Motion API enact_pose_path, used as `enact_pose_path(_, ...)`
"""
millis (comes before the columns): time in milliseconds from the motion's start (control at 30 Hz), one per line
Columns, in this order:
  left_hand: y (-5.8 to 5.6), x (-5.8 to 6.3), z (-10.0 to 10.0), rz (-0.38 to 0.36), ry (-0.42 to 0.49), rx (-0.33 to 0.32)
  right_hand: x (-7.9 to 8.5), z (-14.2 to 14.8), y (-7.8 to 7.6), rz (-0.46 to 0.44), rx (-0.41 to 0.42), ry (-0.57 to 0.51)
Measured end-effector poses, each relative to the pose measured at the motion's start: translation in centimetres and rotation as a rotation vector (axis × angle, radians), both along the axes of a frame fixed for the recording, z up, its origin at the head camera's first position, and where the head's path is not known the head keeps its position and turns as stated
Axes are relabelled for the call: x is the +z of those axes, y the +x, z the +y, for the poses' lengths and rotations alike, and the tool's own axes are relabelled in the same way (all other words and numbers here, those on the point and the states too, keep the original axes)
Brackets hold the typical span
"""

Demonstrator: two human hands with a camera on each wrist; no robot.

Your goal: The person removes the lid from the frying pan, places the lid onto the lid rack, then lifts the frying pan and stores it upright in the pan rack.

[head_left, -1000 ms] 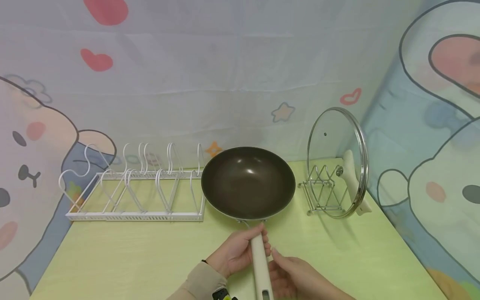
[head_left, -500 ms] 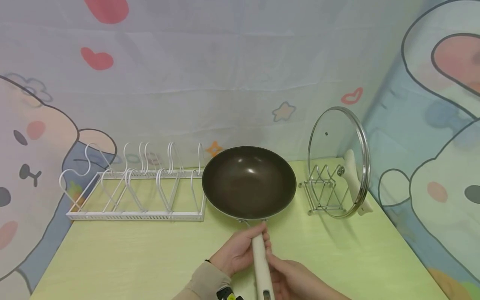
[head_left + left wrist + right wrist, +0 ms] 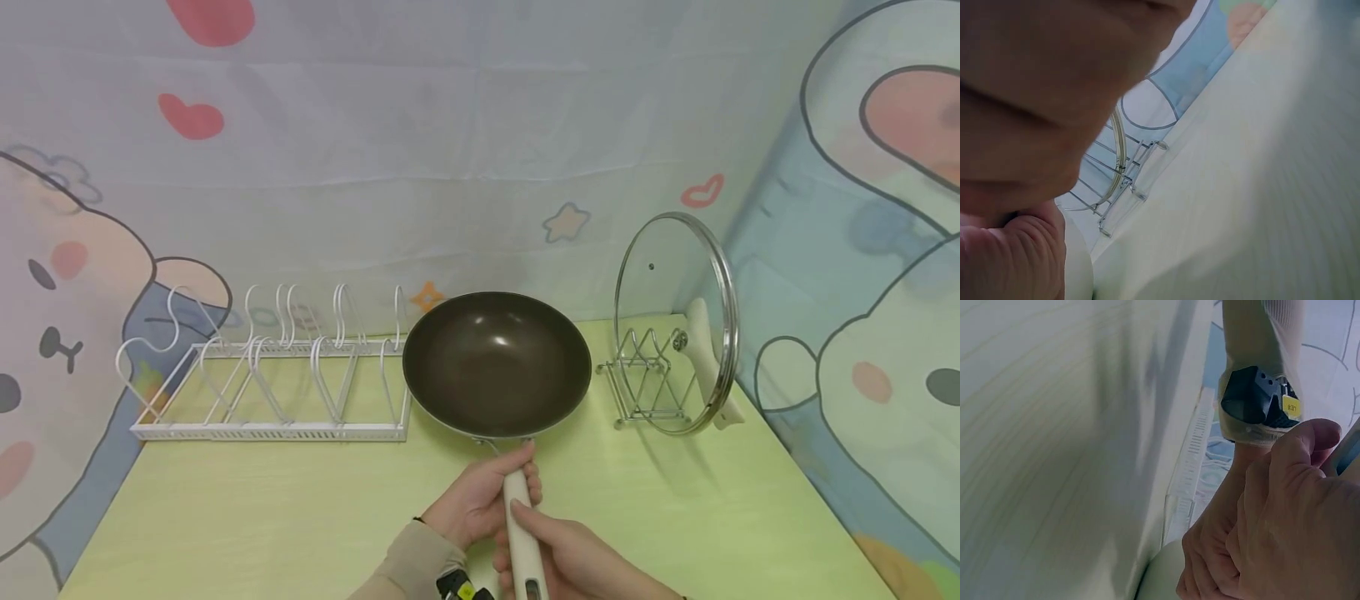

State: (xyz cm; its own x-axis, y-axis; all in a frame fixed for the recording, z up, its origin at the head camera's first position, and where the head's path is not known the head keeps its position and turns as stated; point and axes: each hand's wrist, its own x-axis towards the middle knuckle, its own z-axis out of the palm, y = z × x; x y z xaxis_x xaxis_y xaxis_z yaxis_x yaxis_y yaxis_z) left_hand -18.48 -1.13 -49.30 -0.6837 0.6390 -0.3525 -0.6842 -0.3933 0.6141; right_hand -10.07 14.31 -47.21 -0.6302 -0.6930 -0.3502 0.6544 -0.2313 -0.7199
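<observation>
A dark-lined frying pan [image 3: 495,367] with a deep, rounded bowl sits mid-table in the head view, its cream handle [image 3: 522,533] pointing toward me. My left hand [image 3: 480,500] grips that handle close to the pan, thumb along the top. Just below it my right hand [image 3: 562,550] holds the handle too, thumb over it and fingers curled underneath. The right wrist view shows both hands close together, the right hand [image 3: 1304,531] in front of the left. Fingers fill the upper left of the left wrist view.
A white wire rack [image 3: 270,432] with several upright loops stands left of the pan. At the right, a small metal rack [image 3: 637,415] bears a glass lid [image 3: 675,325] standing on edge, its cream handle facing right. Printed curtains enclose the green table [image 3: 262,517].
My right hand has moved up and left onto the handle, closing its fingers and thumb round it. The left hand keeps its grip, and the pan stays where it was.
</observation>
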Motion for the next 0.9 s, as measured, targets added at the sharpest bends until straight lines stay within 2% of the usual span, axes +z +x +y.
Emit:
enact_pose_path(333,-0.10,-0.02,-0.13,-0.016,0.043,-0.062,-0.15,-0.75,-0.28,-0.025,-0.025,-0.008)
enact_pose_path(533,-0.19,-0.08,-0.22,-0.011,0.019,-0.101,-0.37,-0.92,-0.52,-0.044,-0.035,-0.020)
enact_pose_path(700,-0.22,-0.03,-0.29,-0.020,0.018,-0.113,-0.27,-0.98,-0.59,-0.056,-0.032,-0.054)
enact_pose_path(900,-0.27,0.11,-0.30,-0.058,0.062,-0.118,-0.30,-1.13,-0.62,-0.088,-0.030,-0.097)
